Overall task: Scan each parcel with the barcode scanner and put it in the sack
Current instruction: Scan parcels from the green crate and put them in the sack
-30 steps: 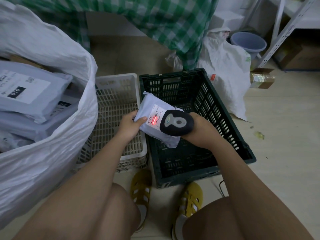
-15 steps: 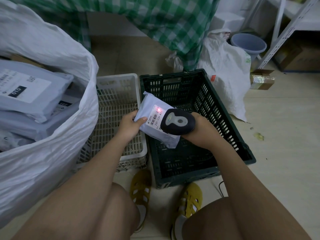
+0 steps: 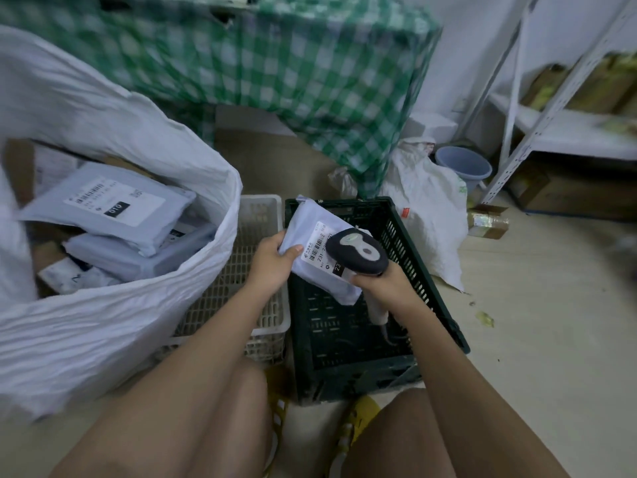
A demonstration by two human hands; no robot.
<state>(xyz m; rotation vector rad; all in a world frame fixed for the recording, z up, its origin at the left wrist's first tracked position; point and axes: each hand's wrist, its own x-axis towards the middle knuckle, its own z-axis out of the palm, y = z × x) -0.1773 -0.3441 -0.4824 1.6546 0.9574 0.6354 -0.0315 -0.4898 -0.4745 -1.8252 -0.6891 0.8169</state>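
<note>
A parcel-sorting storeroom: a sack (image 3: 103,322) of labelled mailers, plastic crates (image 3: 424,263), metal shelving (image 3: 537,129) (cartons stacked on it).

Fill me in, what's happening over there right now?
A person is scanning parcels. The left hand holds a white parcel over the dark green crate, label facing up, while the right hand grips the barcode scanner above that label. The big white sack on the left already holds several parcels; this one is not in it yet.
</note>
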